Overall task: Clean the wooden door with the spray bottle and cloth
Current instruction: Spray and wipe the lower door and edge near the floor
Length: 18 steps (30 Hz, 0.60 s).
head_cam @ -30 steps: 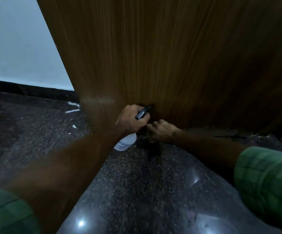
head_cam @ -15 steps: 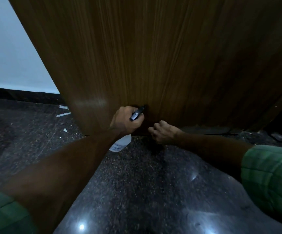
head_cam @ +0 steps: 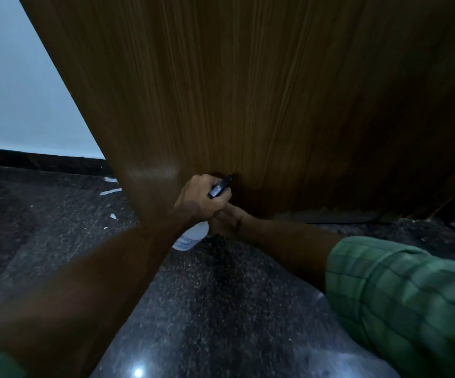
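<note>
Since the frame half a second before, the right hand has slid to the left along the foot of the wooden door, and it now lies under the left hand, touching it — before, the two were a little apart.

Left hand grasps the spray bottle at the neck, fingers curled around the black trigger head. This bottle hangs tilted: its white body goes down and toward the person, its nozzle points up and away, straight at the lowest strip of the door and almost touching it. So the long axis runs from the speckled stone floor up into the wood.

Right hand is low beside the door's bottom edge, its fingers bent; I cannot tell if it holds the cloth, because the left hand hides them. I see no cloth.

I judge the left hand nearer to the spot to be sprayed, and the right hand ready just under it for wiping.
</note>
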### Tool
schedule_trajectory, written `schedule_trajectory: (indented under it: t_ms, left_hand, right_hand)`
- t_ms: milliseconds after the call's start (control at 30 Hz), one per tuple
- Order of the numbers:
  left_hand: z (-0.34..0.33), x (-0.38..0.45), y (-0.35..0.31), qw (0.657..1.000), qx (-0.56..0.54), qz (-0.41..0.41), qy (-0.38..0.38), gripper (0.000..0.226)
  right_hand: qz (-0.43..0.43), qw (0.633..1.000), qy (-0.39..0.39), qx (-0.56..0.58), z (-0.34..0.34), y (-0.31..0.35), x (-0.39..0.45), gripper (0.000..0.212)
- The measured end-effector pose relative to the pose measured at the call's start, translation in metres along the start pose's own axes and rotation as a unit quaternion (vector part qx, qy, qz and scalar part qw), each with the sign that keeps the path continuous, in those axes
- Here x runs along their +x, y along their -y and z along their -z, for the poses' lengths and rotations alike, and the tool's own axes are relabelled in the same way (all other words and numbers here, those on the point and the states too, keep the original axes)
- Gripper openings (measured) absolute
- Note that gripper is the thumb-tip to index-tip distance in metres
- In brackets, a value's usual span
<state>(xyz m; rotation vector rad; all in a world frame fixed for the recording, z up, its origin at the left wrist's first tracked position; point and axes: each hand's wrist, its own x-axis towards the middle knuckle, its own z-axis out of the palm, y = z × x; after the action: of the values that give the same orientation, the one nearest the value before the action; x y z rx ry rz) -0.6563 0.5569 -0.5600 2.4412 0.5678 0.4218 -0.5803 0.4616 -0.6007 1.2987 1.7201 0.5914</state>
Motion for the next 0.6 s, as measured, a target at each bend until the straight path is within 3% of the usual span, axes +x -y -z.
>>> schedule_trajectory:
  t_ms: [200,300,467,600]
  left_hand:
    - [-0.01,0.008,-0.007,1.0,0.01,0.005,0.006,0.037]
    - [-0.022,0.014,-0.017,1.0,-0.005,-0.005,0.018,0.04]
    - [-0.038,0.018,-0.036,0.999,-0.011,-0.025,0.025,0.044]
    - [-0.053,0.022,-0.05,0.999,-0.021,-0.03,0.013,0.043]
  right_hand:
    - [0.002,0.996,0.056,0.073,-0.085,0.004,-0.055,0.054]
    - [0.002,0.997,0.069,0.041,-0.134,0.004,-0.101,0.054]
    - [-0.004,0.999,0.05,0.008,-0.162,0.001,-0.134,0.043]
    - [-0.017,0.999,0.001,0.044,-0.158,0.005,-0.107,0.041]
